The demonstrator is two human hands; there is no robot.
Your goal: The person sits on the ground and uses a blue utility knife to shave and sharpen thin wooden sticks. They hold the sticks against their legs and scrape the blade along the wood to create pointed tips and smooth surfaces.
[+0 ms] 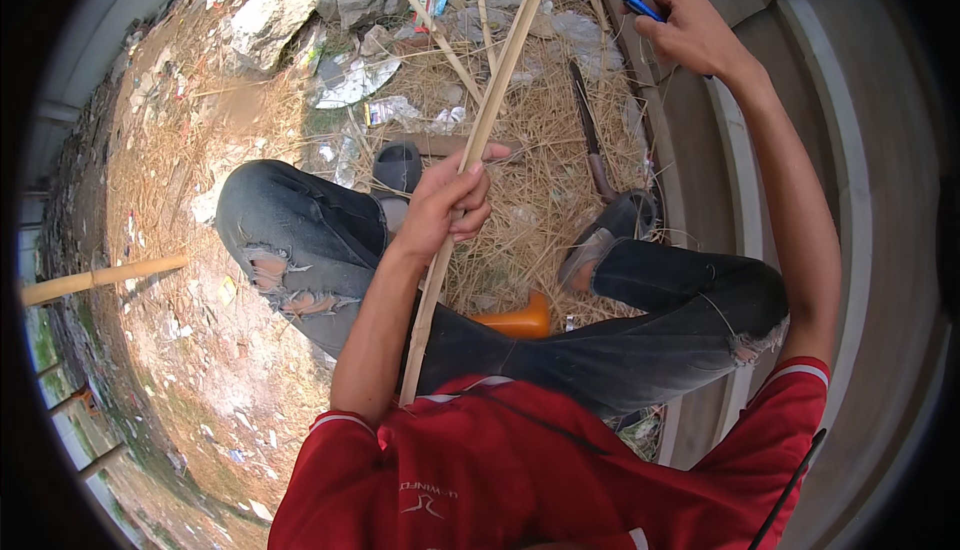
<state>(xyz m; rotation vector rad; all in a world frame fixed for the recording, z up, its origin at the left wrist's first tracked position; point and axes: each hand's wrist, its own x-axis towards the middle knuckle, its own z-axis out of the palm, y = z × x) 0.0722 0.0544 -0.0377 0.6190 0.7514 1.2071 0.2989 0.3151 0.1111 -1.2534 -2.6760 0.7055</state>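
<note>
One line of pale lettering (pixel 428 486) marks the shirt (pixel 580 470) by the lower end of the bamboo strip (pixel 497 95), long and fibrous, gripped by the left hand (pixel 435 205), its top cut off. Right of the strip, the right hand (pixel 695 30) clasps a blue tool (pixel 640 5), partly hidden. Dry straw (pixel 535 185) lies beneath the strip.

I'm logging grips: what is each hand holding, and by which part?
Left hand: a bamboo strip, midway along its visible length. Right hand: a blue tool; gripped part unclear.

White lettering (pixel 428 489) on red shirt (pixel 545 480)
</note>
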